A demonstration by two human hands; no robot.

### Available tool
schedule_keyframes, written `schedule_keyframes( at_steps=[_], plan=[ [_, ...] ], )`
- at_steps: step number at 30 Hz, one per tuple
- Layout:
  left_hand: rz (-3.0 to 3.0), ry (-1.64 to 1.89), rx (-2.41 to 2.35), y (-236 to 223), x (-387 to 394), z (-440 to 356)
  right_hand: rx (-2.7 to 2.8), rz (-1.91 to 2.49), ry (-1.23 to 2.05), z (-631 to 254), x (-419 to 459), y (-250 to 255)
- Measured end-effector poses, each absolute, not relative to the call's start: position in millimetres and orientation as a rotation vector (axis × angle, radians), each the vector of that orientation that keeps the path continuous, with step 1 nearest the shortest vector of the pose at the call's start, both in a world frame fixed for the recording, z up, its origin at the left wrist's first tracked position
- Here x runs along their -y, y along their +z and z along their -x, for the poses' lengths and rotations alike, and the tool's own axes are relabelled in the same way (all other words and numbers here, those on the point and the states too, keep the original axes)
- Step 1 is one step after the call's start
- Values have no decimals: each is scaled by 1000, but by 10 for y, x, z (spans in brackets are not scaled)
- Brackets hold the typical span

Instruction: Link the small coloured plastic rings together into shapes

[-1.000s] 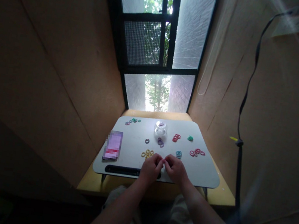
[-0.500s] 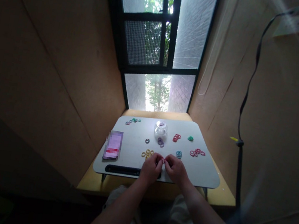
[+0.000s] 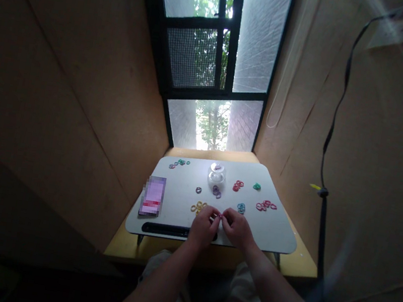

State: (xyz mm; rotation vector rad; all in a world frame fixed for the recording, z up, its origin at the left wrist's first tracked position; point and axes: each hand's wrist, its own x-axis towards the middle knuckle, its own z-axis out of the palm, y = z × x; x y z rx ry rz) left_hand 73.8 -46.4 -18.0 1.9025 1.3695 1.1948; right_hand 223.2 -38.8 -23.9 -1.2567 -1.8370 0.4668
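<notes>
My left hand [image 3: 205,225] and my right hand [image 3: 237,228] meet over the front of the white lap table [image 3: 173,208]. Pinched between the fingertips of both is a small pink hair tie [image 3: 220,216], mostly hidden by the fingers. Yellow hair ties [image 3: 198,205] lie just beyond my left hand, partly covered by it. Close to my right hand is a clump of blue hair ties [image 3: 241,208]. Farther right rest pink hair ties [image 3: 266,206], with red ones [image 3: 238,185] and green ones [image 3: 256,186] behind.
A clear round jar [image 3: 216,175] stands near the table's back, purple hair ties [image 3: 217,191] before it. A phone [image 3: 152,196] lies at the left. Mixed hair ties [image 3: 180,163] are at the back left. A black slot [image 3: 164,229] runs along the front edge. A window [image 3: 211,122] rises behind.
The hands stay in the same place with only a slight shift of the fingertips around the pink hair tie. Everything on the table lies as before.
</notes>
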Motion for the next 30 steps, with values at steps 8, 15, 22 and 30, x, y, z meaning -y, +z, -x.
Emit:
schedule_keyframes(
  at_steps=[8, 15, 22, 30],
  plan=[
    [-1915, 1098, -1430, -156, 483, -735, 1833, 1271, 466, -2227, 389, -243],
    [-1918, 1086, -1451, -149, 489, -731, 1843, 1265, 468, -2232, 396, -241],
    [-1950, 1068, -1459, -179, 483, -739, 1831, 1242, 486, -2238, 402, -232],
    [-1949, 1059, -1489, -174, 483, -744, 1818, 1250, 487, -2240, 388, -252]
  ],
)
